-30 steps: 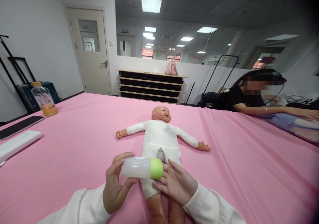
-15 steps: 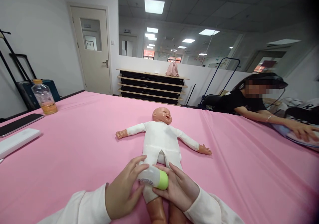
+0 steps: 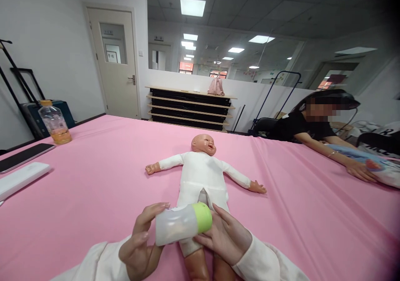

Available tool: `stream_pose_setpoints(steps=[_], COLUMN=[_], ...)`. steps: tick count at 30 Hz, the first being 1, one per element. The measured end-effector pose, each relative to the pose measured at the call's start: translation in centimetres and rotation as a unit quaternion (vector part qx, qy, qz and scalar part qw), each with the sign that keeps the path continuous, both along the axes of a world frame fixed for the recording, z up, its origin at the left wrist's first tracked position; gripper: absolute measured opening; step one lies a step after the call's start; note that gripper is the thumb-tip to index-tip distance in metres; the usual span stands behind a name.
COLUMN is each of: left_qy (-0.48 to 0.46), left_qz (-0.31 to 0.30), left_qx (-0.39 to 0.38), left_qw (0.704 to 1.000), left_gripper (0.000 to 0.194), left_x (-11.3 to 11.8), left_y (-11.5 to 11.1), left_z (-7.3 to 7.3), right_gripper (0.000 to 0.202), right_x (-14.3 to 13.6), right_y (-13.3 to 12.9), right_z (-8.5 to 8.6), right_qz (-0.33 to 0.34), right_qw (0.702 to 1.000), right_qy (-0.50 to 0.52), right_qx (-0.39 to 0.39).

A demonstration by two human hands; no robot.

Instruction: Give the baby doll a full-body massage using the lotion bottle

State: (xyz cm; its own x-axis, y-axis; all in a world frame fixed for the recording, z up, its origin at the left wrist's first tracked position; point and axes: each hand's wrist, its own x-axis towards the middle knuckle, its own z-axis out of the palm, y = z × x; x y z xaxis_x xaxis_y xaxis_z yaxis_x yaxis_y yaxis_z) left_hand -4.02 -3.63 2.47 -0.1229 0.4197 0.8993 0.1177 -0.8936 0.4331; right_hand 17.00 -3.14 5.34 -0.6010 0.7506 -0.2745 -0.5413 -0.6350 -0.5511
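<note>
A pale, translucent baby bottle with a lime-green cap lies sideways in the air between my hands, cap to the right. My left hand grips the bottle's base end, with fingers along its upper edge. Around the cap end curls my right hand, its thumb raised and fingers partly hidden beneath the bottle. Under my hands, a baby doll in a white suit lies on its back, arms spread. The bottle and my hands cover part of its legs.
The table has a pink cloth. At left are a drink bottle, a dark phone and a long white case. On the right, another person reaches over printed fabric. Shelving stands behind.
The bottle has shifted left and tilted, with more of its body showing. My left hand has moved left and turned. At right, the other person's hand has moved left over the fabric.
</note>
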Motion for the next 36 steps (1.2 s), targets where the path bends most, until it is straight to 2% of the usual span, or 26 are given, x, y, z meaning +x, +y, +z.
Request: stream_pose_setpoints(steps=[1, 3, 6, 8, 14, 23, 27, 30, 36], left_qy=[0.000, 0.107, 0.317, 0.362, 0.369, 0.373, 0.363, 0.363, 0.399], left_qz=[0.014, -0.003, -0.055, -0.060, -0.050, -0.014, 0.010, 0.035, 0.090], left_qx=[0.001, -0.010, -0.040, -0.051, -0.051, -0.071, -0.064, -0.067, -0.108], left_qw=[1.000, 0.994, 0.946, 0.929, 0.927, 0.925, 0.930, 0.929, 0.906], left_gripper=[0.060, 0.056, 0.051, 0.052, 0.053, 0.046, 0.052, 0.055, 0.049], left_x=[0.0, 0.0, 0.0, 0.0, 0.1, -0.4, -0.6, -0.7, -0.6], left_y=[0.0, 0.1, 0.8, 1.3, 1.4, 0.8, 0.8, 1.1, 1.8], left_z=[0.1, 0.4, 0.7, 0.7, 0.6, 1.4, 1.6, 1.5, 1.1], right_gripper=[0.041, 0.040, 0.039, 0.038, 0.037, 0.032, 0.031, 0.035, 0.045], right_x=[0.0, 0.0, 0.1, 0.3, 0.5, 0.2, 0.2, 0.5, 1.0], right_y=[0.0, 0.0, 0.0, 0.0, 0.2, 0.0, 0.0, 0.2, 0.4], right_z=[0.0, 0.0, 0.0, 0.1, -0.1, 0.1, 0.0, -0.1, -0.3], right_qz=[0.000, -0.005, -0.012, -0.013, -0.006, -0.012, -0.019, 0.004, 0.047], right_qw=[1.000, 1.000, 1.000, 0.999, 0.999, 1.000, 0.999, 1.000, 0.998], right_qy=[0.003, 0.007, -0.015, -0.033, -0.038, -0.026, -0.019, -0.023, -0.023], right_qx=[0.001, 0.003, -0.007, -0.015, -0.006, 0.007, 0.021, 0.018, 0.032])
